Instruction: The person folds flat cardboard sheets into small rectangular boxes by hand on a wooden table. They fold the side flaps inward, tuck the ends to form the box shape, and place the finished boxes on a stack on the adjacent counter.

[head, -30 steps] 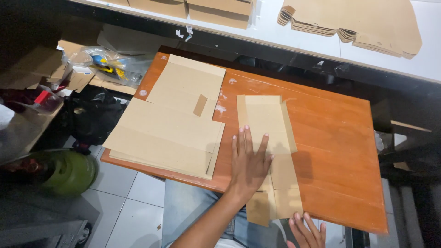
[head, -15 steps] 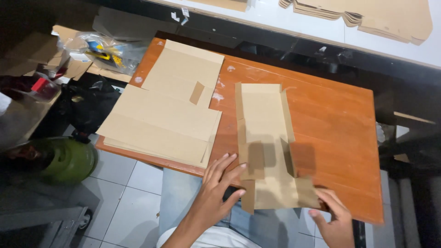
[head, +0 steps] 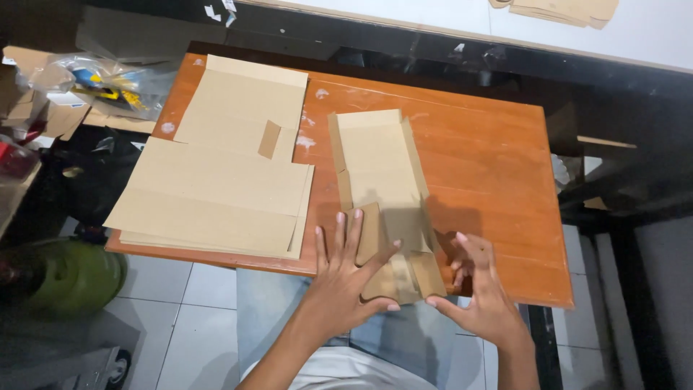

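Taking the table (head: 498, 195) as the landmark and reading from its left end: a stack of flat blanks (head: 216, 195) lies there, one corner jutting past the near edge, untouched. Off the left end, on the floor side, sit a clear bag (head: 101, 83) of bright items and a green cylinder (head: 68, 278).

At the table's middle near edge lies the carton (head: 379, 195), a narrow cardboard piece with its side walls partly raised. Its long axis runs from the near edge toward the far edge, leaning slightly left as it goes away; the plain end points away, and the end with flaps points at the person and overhangs the edge a little.

The left hand (head: 346, 271) lies open and spread, palm down, fingers pressing a flap and the carton's near left wall; it grasps nothing, only pins. The right hand (head: 480, 289) sits just right of the carton's near end, fingers half curled, thumb and forefinger at the lower right flap (head: 429, 274); whether it actually pinches that flap I cannot tell.

By my reading, the step in hand is folding up the near-end flaps. The next move seems to call for keeping the left wall pinned while the right flap is turned inward along its crease, without letting the overhanging end slip off.
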